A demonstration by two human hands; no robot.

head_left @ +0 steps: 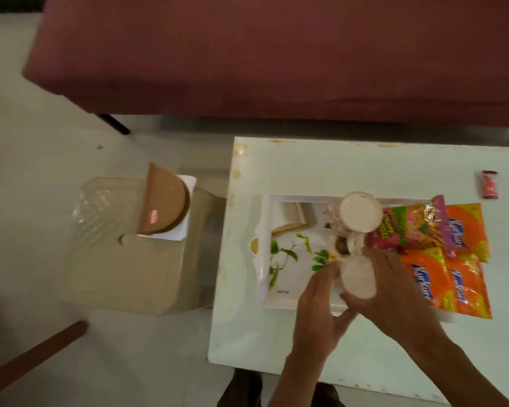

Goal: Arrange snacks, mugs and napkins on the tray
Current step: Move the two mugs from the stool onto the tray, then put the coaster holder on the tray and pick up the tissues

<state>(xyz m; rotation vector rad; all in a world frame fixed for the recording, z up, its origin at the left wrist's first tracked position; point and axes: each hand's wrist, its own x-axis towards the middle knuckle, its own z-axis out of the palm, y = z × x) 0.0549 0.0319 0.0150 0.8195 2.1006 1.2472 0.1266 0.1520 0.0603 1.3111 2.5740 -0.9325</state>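
White surface (306,160) carries the floral tray (265,218), with one mug (360,212) and Kurkure packets (465,230) already on it. Left hand (318,312) and right hand (394,289) both grip a second mug (358,277) over its near side; napkins (188,183) on the stool (124,274) look yet to be brought.

We seem to be in a home sitting room. We see a maroon upholstered sofa (276,54) on black legs, a low white counter (335,171) just before it, a translucent plastic stool (124,274) and a pale tiled floor (27,142).
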